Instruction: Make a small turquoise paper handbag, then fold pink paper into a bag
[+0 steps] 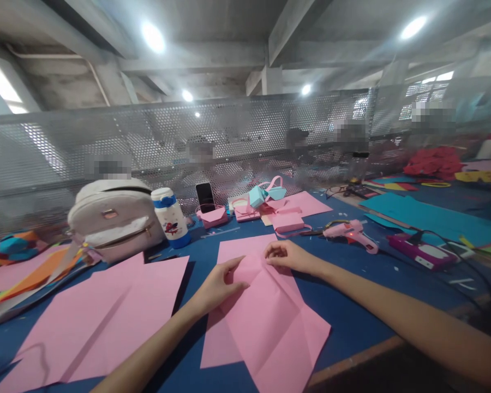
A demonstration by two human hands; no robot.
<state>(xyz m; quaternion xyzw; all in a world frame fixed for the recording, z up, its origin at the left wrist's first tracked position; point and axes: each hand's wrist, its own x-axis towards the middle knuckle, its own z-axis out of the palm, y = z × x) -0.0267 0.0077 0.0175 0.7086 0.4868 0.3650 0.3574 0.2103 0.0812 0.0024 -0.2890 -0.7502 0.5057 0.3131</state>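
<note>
A creased sheet of pink paper (270, 316) lies at a slant before me, with fold lines running across it. My left hand (219, 284) grips its left edge, thumb on top and fingers underneath. At the upper end, the curled fingers of my right hand (284, 256) pinch the same sheet. Beneath it, another pink sheet (216, 349) lies flat on the blue table. Larger pink sheets (106, 311) are spread to the left.
Behind the sheets stand a white backpack (114, 218), a water bottle (171, 221), a phone (205, 196) and small pink paper bags (288, 221). A pink glue gun (347, 232), a purple device (421, 254) and blue sheets (425, 215) lie right. A perforated metal screen (237, 125) rises behind.
</note>
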